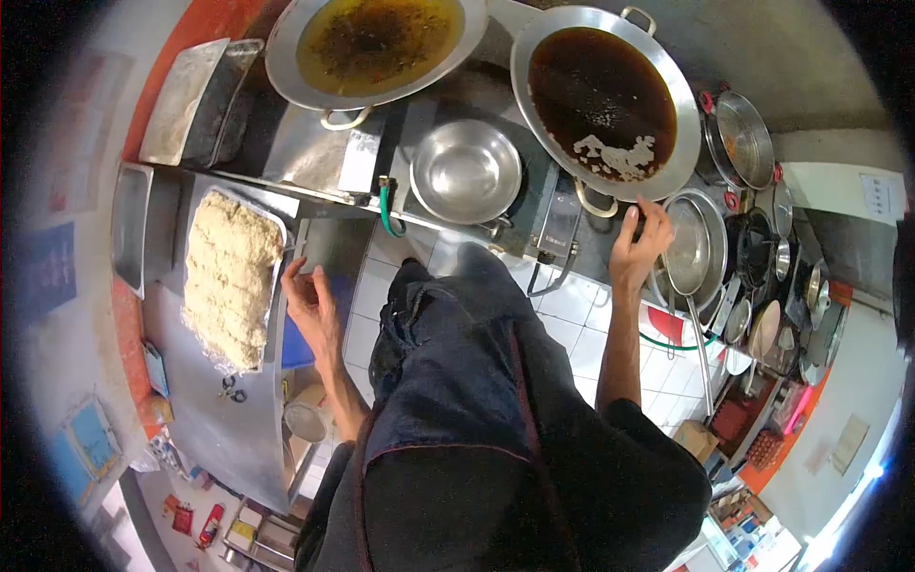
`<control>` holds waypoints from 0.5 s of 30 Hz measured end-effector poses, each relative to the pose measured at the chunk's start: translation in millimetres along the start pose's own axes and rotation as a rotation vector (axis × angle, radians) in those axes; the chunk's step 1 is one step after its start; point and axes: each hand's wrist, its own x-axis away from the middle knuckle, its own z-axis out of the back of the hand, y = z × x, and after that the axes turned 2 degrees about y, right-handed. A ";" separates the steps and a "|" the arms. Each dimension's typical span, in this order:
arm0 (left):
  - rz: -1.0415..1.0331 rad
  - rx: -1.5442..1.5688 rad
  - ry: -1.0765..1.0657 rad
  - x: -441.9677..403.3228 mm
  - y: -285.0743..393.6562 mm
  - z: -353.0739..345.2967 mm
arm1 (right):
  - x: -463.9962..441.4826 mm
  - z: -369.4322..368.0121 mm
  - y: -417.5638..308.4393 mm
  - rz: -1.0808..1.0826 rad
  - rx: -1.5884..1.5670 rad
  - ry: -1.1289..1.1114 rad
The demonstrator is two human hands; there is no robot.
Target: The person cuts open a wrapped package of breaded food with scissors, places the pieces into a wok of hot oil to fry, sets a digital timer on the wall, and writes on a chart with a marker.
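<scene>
My left hand hovers at the right edge of a tray heaped with pale, crumb-coated food; its fingers are loosely bent and apart, holding nothing. My right hand is raised beside the front handle of a large wok, fingers apart with nothing visible in them. Dark brown oil fills that wok, and a pale patch of foam or bits floats near its front. Just right of this hand, a long-handled strainer rests over a round metal pan.
A second wok holds yellowish oil with dark bits. Between the woks sits a shiny metal bowl on the stove. Scissors lie on the steel table at left. Pans and strainers crowd the right side.
</scene>
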 end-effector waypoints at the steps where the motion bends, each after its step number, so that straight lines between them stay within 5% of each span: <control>1: -0.009 -0.019 0.010 -1.0 -1.6 1.1 | 7.5 -3.3 -6.7 0.038 -0.056 -0.022; 8: 0.018 -0.038 0.032 -6.3 -4.7 10.5 | 84.7 -38.9 -69.7 -0.018 -0.408 -0.711; 15: 0.041 -0.031 0.092 -0.1 -4.1 24.4 | 176.2 -113.1 -9.1 -0.334 -0.401 -1.321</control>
